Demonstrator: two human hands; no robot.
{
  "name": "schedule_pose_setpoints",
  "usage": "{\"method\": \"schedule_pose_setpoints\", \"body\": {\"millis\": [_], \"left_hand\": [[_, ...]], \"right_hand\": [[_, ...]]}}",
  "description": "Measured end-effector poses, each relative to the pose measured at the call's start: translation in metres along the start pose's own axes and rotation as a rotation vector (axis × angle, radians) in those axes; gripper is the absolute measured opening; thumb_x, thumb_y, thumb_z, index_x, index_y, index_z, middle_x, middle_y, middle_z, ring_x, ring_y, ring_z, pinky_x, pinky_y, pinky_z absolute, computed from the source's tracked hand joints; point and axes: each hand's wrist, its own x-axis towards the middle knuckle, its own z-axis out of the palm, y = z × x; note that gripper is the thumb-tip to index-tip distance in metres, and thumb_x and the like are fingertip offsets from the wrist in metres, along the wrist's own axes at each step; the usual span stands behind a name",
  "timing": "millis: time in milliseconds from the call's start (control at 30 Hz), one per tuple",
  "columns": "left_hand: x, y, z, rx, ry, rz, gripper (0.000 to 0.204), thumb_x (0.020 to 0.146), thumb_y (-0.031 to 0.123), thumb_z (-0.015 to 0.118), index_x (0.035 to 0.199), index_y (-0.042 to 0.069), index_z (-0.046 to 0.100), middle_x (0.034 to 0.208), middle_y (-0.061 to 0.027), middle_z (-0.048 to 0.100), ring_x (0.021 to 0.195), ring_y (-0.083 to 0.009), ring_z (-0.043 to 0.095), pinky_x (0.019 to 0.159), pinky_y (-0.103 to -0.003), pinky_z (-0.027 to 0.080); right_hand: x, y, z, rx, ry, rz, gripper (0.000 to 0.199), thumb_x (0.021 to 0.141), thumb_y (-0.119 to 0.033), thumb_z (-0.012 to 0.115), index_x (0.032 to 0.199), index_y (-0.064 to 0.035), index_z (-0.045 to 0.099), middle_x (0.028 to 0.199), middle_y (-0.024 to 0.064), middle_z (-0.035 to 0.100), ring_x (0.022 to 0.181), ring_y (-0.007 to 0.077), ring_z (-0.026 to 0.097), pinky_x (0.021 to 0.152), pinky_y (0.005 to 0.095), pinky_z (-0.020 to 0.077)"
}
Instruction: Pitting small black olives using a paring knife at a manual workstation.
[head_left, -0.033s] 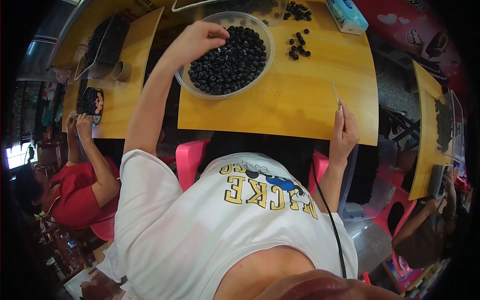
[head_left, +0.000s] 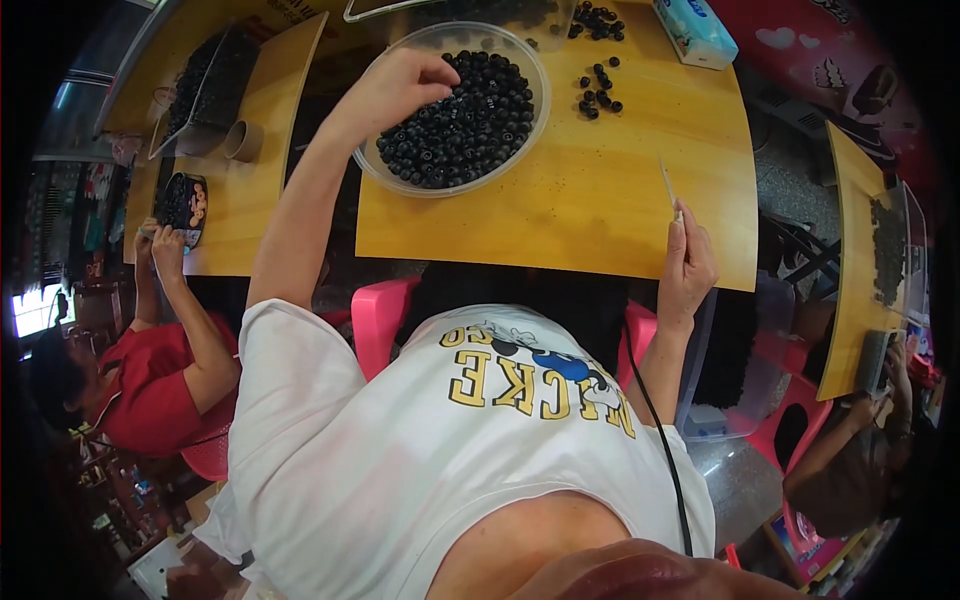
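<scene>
Dark beads (head_left: pixel 460 125) under left fingers (head_left: pixel 425 75)

A light blue tissue packet (head_left: pixel 696 30) is lying at the far edge of the yellow wooden table (head_left: pixel 600 215). A pink plastic chair (head_left: pixel 378 318) is standing below it. A person in a red shirt (head_left: pixel 150 395) is sitting at the neighbouring table, beside a small beige cup (head_left: pixel 242 140).

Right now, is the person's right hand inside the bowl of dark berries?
No: the right hand holds a thin stick over the wooden table, while the left hand reaches into the clear bowl.
</scene>
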Motion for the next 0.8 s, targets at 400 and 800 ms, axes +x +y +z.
{"method": "schedule_pose_setpoints", "body": {"millis": [400, 800], "left_hand": [[0.025, -0.051, 0.024, 0.248, 0.049, -0.119, 0.037, 0.100, 0.029, 0.044, 0.130, 0.009, 0.054, 0.124, -0.0153, 0.060, 0.116, -0.0295, 0.055, 0.099, -0.037, 0.043], [-0.010, 0.036, 0.023, -0.318, -0.221, -0.085, 0.036, 0.101, 0.026, 0.045, 0.134, 0.015, 0.057, 0.109, -0.0038, 0.062, 0.085, -0.0102, 0.060, 0.067, -0.020, 0.046]], "right_hand": [[0.000, -0.002, 0.005, -0.012, -0.025, -0.036, 0.025, 0.098, -0.014, 0.057, 0.116, 0.0004, 0.066, 0.083, 0.0045, 0.061, 0.071, 0.0092, 0.051, 0.064, 0.0227, 0.0399], [0.000, 0.002, 0.002, -0.032, -0.081, 0.020, 0.025, 0.098, -0.014, 0.056, 0.116, 0.0008, 0.066, 0.084, 0.0058, 0.061, 0.072, 0.0105, 0.052, 0.066, 0.0234, 0.0412]]}}
